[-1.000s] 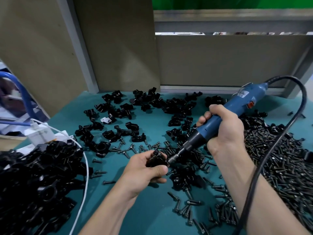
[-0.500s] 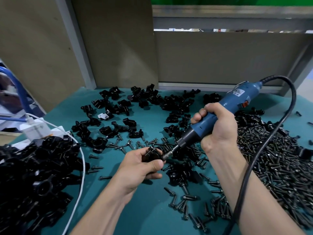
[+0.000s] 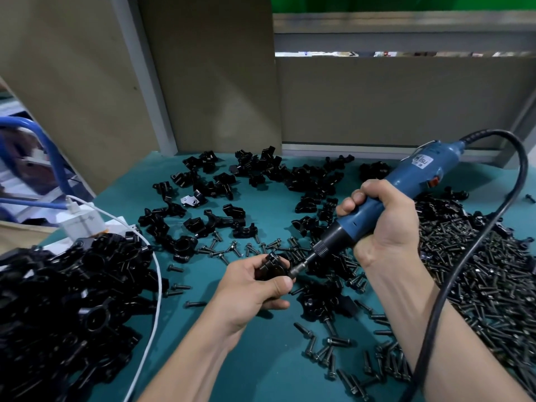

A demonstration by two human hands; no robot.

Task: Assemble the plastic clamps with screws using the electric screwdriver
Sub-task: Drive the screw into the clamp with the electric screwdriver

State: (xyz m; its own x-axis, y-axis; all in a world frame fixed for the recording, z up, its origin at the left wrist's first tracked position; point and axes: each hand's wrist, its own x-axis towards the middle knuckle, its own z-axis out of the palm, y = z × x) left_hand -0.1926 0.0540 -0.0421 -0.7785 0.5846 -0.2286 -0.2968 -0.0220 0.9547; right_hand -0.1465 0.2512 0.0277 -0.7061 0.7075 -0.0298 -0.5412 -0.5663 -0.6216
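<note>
- Over the middle of the teal-topped workbench (image 3: 261, 372), your left hand (image 3: 255, 285) grips a small black plastic clamp (image 3: 274, 265), with the fingers curled round it and the thumb pressed along its near side.
- Your right hand (image 3: 383, 224) is clenched round the blue-bodied electric screwdriver (image 3: 406, 181). Its thick black cord (image 3: 464, 256) loops away towards the bench's right edge.
- The coming move turns on one line. The screwdriver's long axis slopes from far right down to near left, and its metal bit (image 3: 298, 268) meets the clamp's right face, just beside your left thumb tip.
- The screw at that contact is hidden, so how deep it sits cannot be told.
- The clamp looks glossy, moulded and knobbly. Your fingers cover most of it, and whether its parts sit flush is unclear.
- This looks like the driving step. Keep the bit in line with the screw and brace the clamp against the twist, because your thumb so near the bit is the likely hazard.
- A heap of dark screws (image 3: 478, 285) lies along the right edge. Loose black clamp pieces (image 3: 261, 175) are scattered towards the far edge. A mound of black clamps (image 3: 72, 300) fills the near left corner, and a white cable (image 3: 156, 285) skirts it.
</note>
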